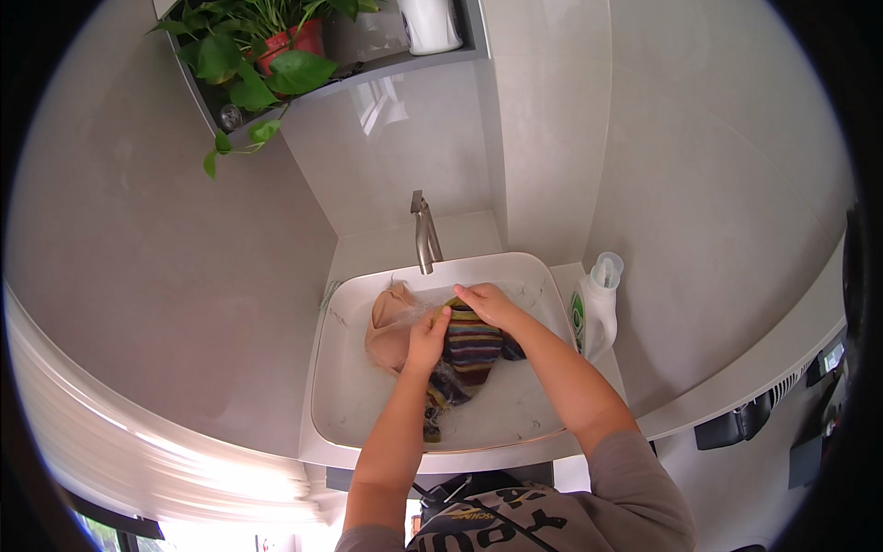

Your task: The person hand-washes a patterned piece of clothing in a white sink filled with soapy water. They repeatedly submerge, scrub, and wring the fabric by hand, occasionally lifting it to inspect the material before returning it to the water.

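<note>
Soapy, cloudy water lies in a white rectangular wash basin [345,414]. Both hands hold the upper edge of a wet striped knit garment [474,341], its colours running through yellow, dark blue and maroon. My left hand [429,338] grips the edge on its left side, thumb on top. Just to the upper right, my right hand [486,303] pinches the same edge. The lower part of the garment trails into the water towards the basin's front. Beside my left hand a beige padded bra-like garment [390,331] is partly in the water.
A brushed metal faucet [425,238] stands behind the basin. On the counter to the right is a white detergent bottle [599,310] with a clear cap. Above, a wall shelf [386,72] holds a potted plant [293,48] with trailing leaves and a white container [431,27].
</note>
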Demonstrator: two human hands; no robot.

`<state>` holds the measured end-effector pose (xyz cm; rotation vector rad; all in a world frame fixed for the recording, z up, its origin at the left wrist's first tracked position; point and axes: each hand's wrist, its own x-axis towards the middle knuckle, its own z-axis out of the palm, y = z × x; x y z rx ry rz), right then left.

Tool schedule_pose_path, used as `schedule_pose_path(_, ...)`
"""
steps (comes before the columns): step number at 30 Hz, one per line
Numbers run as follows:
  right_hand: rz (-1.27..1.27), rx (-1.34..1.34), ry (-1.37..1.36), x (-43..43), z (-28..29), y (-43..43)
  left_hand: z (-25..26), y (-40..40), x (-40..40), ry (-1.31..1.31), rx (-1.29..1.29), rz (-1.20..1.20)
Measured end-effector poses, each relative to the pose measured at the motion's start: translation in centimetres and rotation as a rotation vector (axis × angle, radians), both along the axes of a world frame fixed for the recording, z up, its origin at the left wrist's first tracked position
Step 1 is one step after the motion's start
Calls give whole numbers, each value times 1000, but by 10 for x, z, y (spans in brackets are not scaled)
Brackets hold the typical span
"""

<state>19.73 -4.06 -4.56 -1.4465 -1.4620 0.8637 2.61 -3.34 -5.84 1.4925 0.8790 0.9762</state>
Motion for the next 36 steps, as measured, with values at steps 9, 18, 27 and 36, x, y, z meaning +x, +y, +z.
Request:
schedule_pose_path(9, 10, 517, -599, -67, 11, -31, -1, -6, 7, -423, -773, 211)
schedule_pose_path(18, -23, 544, -667, -70, 4, -26, -27, 6, 0, -402, -614, 188)
schedule_pose_path(27, 346, -198, -170, 1, 1, -10, 10, 9, -17, -608, -534, 147)
schedule_pose_path(36, 112, -87, 485, 6, 5, -5, 17, -9, 0, 262, 4, 15)
